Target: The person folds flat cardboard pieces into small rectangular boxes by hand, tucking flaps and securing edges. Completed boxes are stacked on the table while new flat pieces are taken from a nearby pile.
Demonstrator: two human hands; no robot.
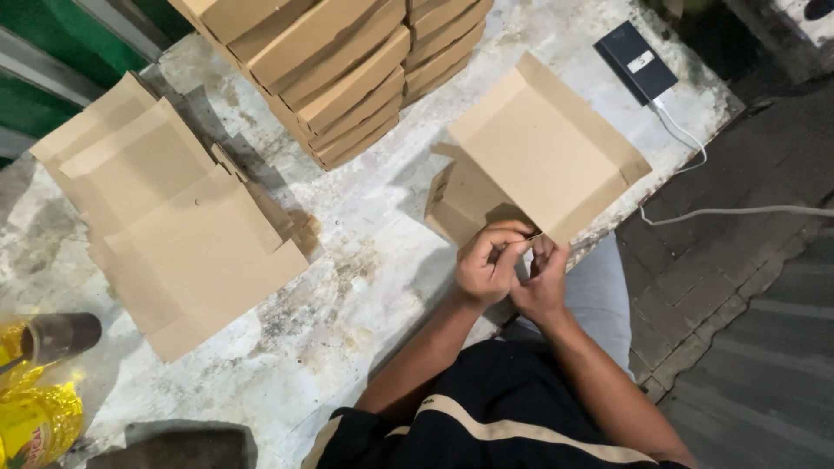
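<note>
Head view: my left hand [488, 263] and right hand [540, 282] both pinch near corner of half-folded cardboard box [539, 152] at table [373, 260] edge. Flat cardboard sheets [174, 226] lie left, stack of finished boxes [347, 69] behind, black power bank [636, 59] far right.

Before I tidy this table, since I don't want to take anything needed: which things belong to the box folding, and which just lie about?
In use:
half-folded cardboard box, held by left hand and right hand
flat cardboard blanks
stack of folded boxes

Lying about:
dark power bank with white cable
yellow oil pouch
</note>
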